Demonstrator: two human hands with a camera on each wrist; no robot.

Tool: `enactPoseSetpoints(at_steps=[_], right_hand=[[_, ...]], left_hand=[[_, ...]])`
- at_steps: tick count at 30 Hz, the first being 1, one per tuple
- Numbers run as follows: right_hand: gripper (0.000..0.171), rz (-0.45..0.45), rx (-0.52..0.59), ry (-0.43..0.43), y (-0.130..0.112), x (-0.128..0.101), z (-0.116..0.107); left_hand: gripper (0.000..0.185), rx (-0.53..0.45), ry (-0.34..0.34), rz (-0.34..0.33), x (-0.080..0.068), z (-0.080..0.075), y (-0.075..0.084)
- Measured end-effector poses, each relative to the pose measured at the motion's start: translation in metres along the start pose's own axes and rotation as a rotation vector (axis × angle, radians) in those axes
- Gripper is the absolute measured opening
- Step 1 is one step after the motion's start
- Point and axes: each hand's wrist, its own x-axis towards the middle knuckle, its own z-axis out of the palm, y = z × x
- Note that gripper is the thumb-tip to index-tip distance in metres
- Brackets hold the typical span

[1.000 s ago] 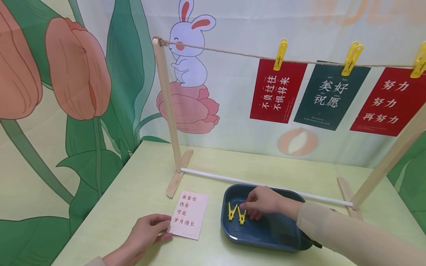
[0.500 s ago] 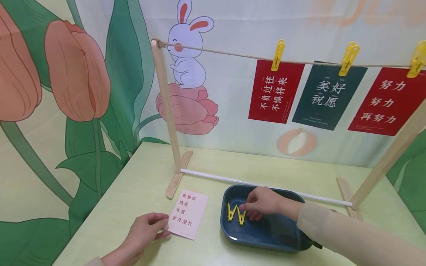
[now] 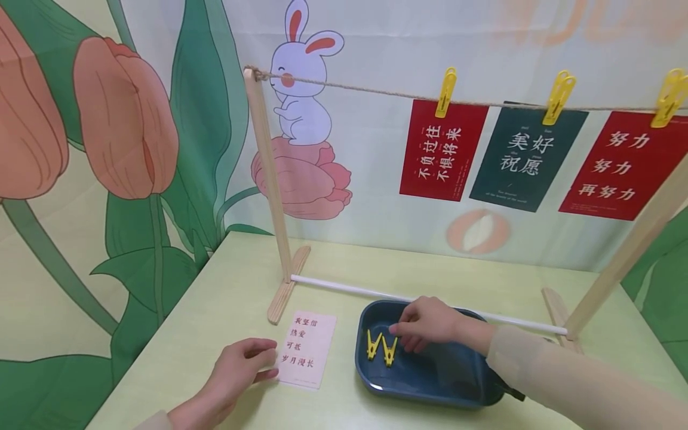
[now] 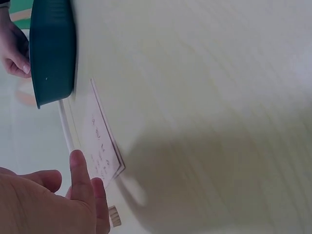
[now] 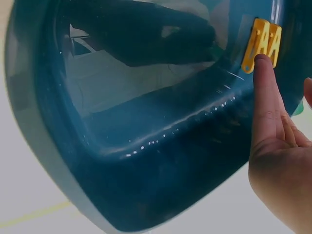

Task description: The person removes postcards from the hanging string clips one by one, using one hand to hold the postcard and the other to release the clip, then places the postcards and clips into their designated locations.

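Note:
My left hand (image 3: 242, 367) is beside the left edge of a pale pink card (image 3: 306, 352) printed with dark characters, lying on the table. Its fingers are loosely bent, fingertips right at the card's edge and holding nothing. In the left wrist view the card's near edge looks doubled, and the fingers (image 4: 80, 175) overlap its corner. Over the dark blue tray (image 3: 430, 397) hovers my right hand (image 3: 432, 322), fingers relaxed. Just left of its fingertips, two yellow clothespins (image 3: 373, 345) stand side by side in the tray. The right wrist view shows a straight finger (image 5: 265, 97) just below the clothespins (image 5: 263, 43).
Behind the tray stands a wooden frame (image 3: 271, 179) with a white crossbar (image 3: 344, 288) low across it. From its rope (image 3: 371, 91) hang a red card (image 3: 443, 149), a green card (image 3: 529, 156) and another red card (image 3: 618, 164), held by yellow clothespins (image 3: 446, 92).
The pink card turned slightly with its lower end to the left, then swung back right. My left fingertips now sit at its edge. My right hand has shifted slightly right, away from the clothespins.

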Motion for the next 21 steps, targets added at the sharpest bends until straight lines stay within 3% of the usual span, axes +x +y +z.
enactPoseSetpoints(at_steps=[10, 21], right_hand=[[0.031, -0.045, -0.010, 0.022, -0.013, -0.010, -0.011], [0.032, -0.098, -0.022, 0.052, -0.030, -0.022, -0.032]], left_hand=[[0.029, -0.074, -0.042, 0.070, 0.006, 0.013, 0.022], [0.028, -0.142, -0.109, 0.169, 0.012, 0.030, 0.059]])
